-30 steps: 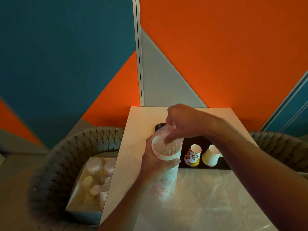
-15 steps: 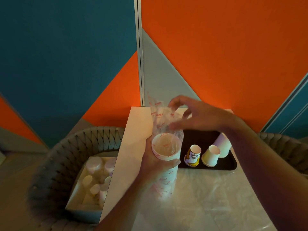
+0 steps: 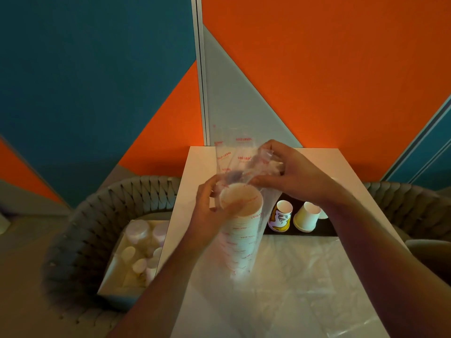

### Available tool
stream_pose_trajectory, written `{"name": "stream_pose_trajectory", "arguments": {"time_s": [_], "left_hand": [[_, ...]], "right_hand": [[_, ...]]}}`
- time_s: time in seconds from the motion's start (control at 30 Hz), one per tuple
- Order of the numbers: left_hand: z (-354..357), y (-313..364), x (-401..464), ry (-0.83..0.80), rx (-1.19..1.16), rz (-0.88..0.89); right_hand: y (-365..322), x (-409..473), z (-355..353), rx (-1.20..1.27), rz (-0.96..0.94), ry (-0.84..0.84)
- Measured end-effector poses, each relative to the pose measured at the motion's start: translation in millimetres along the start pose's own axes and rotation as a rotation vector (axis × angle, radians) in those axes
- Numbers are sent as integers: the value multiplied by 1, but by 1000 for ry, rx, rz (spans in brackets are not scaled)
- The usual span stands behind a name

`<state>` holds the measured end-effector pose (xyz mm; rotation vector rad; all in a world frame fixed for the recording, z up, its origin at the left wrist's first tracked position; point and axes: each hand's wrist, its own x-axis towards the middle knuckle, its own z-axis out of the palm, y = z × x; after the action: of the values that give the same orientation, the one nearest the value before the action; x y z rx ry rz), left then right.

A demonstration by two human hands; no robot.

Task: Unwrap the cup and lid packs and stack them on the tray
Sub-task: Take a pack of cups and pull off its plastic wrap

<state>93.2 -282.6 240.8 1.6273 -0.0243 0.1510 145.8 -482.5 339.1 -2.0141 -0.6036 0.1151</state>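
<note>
Two hands work one cup stack (image 3: 240, 236) standing on the table (image 3: 305, 276) just before the tray (image 3: 324, 231): left hand (image 3: 207, 211) grips its rim, right hand (image 3: 285, 172) pinches the loose wrap (image 3: 229, 154) above. A hard tug could tip the stack onto the tray's cups (image 3: 306, 215).

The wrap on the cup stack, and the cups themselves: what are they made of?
Wrap: thin clear plastic film, glossy; it crinkles and shows red print. Cup stack: likely paper, matte white, with rolled rims; any inner coating can't be told.
</note>
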Motion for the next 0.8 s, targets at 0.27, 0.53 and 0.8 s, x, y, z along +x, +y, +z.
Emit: {"name": "stream_pose_trajectory", "arguments": {"time_s": [0.27, 0.53, 0.8], "left_hand": [[-31, -13, -8, -10, -205, 47], [-38, -46, -46, -76, -227, -146], [-43, -89, -55, -124, 146, -244]], "right_hand": [[20, -22, 11, 74, -12, -52], [51, -53, 33, 274, 172, -40], [94, -69, 57, 117, 381, 7]]}}
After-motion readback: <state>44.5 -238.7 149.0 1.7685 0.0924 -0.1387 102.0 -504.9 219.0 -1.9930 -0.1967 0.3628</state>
